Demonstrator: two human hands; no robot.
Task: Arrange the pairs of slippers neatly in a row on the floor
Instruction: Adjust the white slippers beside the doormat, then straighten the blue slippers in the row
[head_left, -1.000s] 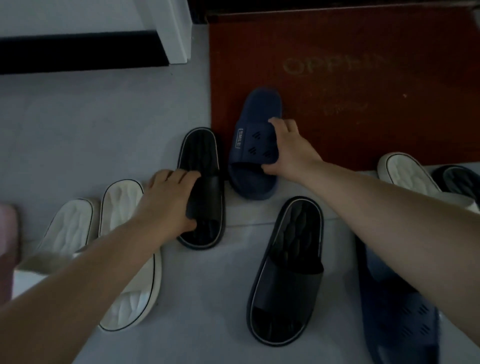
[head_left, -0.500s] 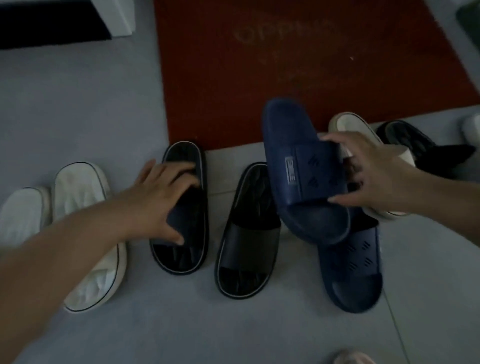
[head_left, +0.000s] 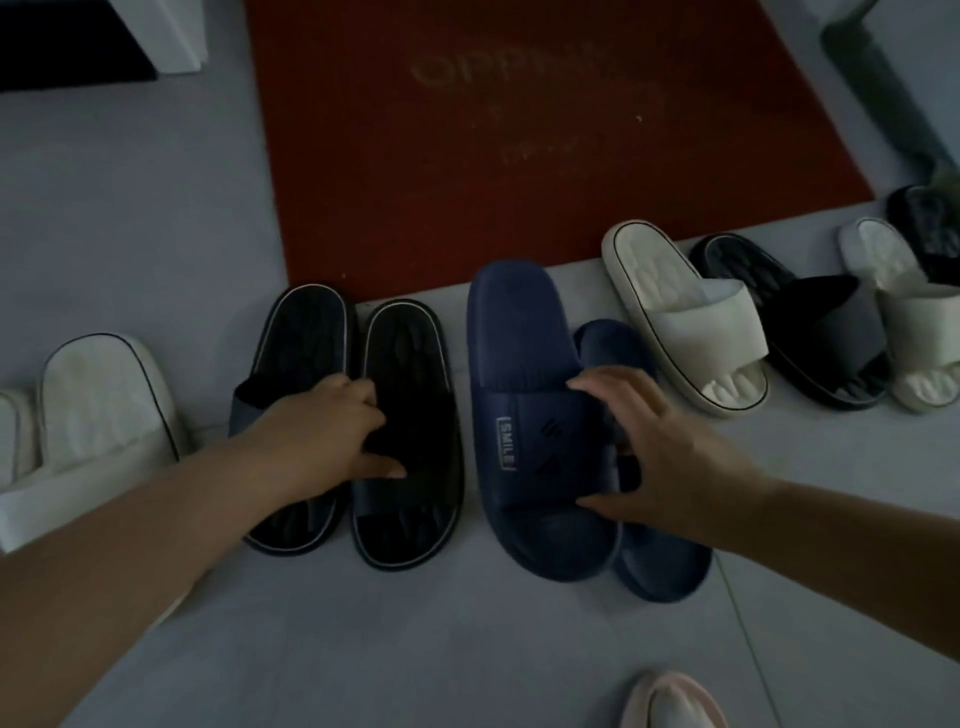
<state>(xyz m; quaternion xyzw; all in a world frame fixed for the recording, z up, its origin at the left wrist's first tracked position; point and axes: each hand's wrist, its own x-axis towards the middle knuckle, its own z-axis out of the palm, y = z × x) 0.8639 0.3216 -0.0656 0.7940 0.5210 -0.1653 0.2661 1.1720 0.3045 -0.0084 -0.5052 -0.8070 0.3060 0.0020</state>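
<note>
The navy slipper is showing "SMILE" on its strap label. Beyond that slipper, the red mat is bearing faded lettering beginning "OPP", the rest unreadable.

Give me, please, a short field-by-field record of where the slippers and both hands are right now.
left hand: rests across the straps of the black pair; grip unclear
right hand: fingers and thumb hold the strap of the SMILE navy slipper
black pair: side by side, by the red mat
SMILE navy slipper: tilted, partly over the second navy slipper
farther right: white slipper, black slipper, another white slipper, colours mixed
far left: white pair
bottom edge: pink slipper
</note>
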